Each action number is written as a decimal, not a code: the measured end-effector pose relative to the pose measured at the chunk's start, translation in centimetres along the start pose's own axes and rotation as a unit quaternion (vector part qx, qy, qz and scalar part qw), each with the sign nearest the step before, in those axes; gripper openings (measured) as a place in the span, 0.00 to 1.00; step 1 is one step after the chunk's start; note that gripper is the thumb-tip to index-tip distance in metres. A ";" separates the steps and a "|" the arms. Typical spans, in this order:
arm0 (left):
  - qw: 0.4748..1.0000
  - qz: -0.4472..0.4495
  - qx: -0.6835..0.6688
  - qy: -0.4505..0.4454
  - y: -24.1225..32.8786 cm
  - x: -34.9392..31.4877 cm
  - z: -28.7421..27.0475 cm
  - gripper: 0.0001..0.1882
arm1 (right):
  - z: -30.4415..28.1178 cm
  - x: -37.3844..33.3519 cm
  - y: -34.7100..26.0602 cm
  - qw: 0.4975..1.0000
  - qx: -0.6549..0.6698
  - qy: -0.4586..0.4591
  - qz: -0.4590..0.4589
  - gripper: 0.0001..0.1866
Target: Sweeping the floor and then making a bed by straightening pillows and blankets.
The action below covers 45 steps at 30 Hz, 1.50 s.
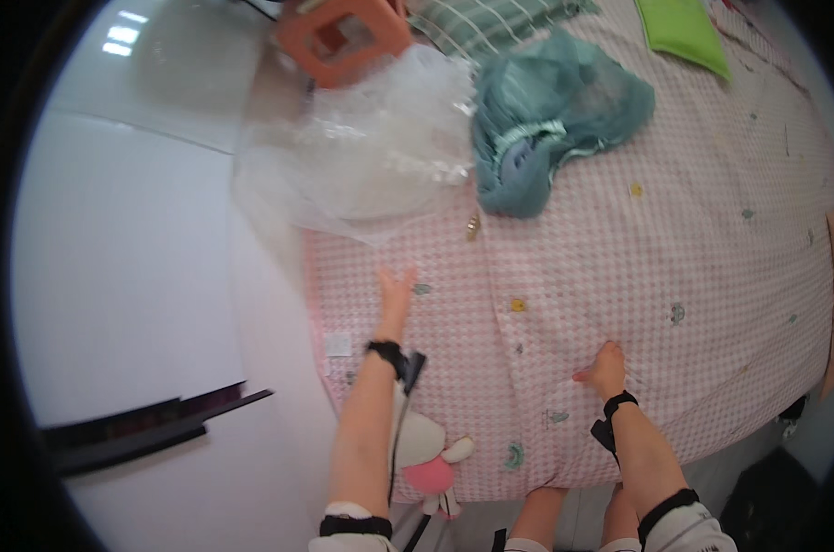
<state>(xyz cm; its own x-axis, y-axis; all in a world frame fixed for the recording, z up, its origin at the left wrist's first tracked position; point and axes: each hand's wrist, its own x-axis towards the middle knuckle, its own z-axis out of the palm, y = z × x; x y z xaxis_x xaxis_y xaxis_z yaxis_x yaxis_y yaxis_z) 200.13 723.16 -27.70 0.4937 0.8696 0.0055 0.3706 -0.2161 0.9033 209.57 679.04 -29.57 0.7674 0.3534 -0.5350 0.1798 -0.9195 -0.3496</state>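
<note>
A pink-and-white checked bedsheet (582,267) with small printed figures spreads over the bed before me. My left hand (396,293) is over its left part, fingers spread and nothing in them. Farther right, my right hand (607,370) rests on or just above the sheet, thumb apart from the fingers, with no object visible in it. A small gold-coloured item (473,226) lies beyond my left hand; its kind is too small to tell. Below my left forearm lies a white plush toy (426,442) with a pink body, partly hidden by the arm.
Sheer white netting (380,138) is heaped at the far left, beside a bundled teal mesh cloth (564,110). Behind them are an orange frame-like object (343,41) and a green checked cushion (490,23). A lime-green flat item (682,35) lies far right. A white wall (141,267) borders the left.
</note>
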 end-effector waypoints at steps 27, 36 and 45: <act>0.883 -0.026 -0.062 -0.464 26.0 -29.6 13.7 0.12 | -9.5 -4.6 0.4 0.991 -0.025 0.133 -0.020 0.15; 0.885 -0.159 -0.075 -0.431 22.2 -49.1 13.4 0.15 | -13.4 -16.4 15.9 0.981 0.132 0.023 -0.143 0.12; 0.971 -0.173 0.109 -0.122 14.0 -52.9 1.4 0.16 | -21.6 -17.8 19.9 0.965 0.071 0.177 -0.179 0.09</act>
<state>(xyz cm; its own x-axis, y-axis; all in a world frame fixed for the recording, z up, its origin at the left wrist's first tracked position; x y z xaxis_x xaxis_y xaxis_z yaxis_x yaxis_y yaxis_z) 180.28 673.57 -15.94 0.4719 0.7813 -0.4085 0.6922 -0.0414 0.7205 212.81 650.69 -10.38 0.8384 0.5400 -0.0735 0.4050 -0.7077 -0.5790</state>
